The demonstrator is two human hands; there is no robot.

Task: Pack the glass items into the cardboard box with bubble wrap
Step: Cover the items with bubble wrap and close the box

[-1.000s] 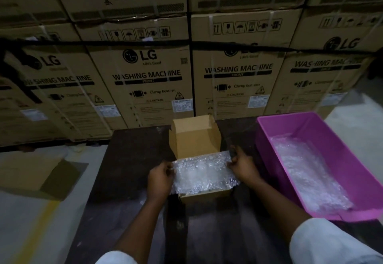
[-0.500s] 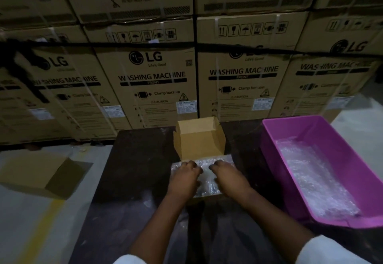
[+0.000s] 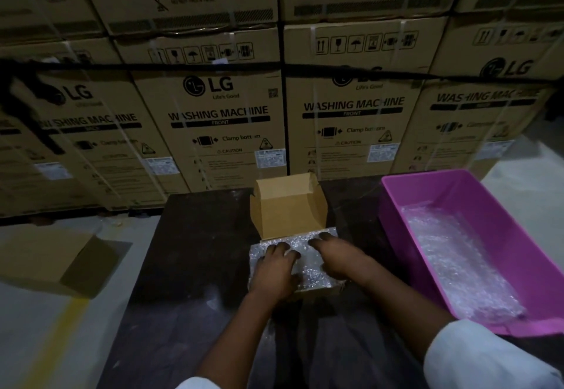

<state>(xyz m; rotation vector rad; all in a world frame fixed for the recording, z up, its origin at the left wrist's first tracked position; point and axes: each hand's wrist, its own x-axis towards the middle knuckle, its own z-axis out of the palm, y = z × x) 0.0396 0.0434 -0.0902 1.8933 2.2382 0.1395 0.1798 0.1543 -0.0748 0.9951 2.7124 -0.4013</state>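
Bubble wrap [image 3: 308, 272] over cardboard box [image 3: 290, 205]; left hand [image 3: 276, 269], right hand [image 3: 338, 259] press flat, palms down, grip released

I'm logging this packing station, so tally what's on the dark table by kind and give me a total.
Small cardboard box, lid flap up: 1
Bubble wrap sheet over the box, pressed down by left hand and right hand: 1
Pink plastic tub: 1
Bubble wrap in the tub: 1 pile, sheets uncountable
Total: 4
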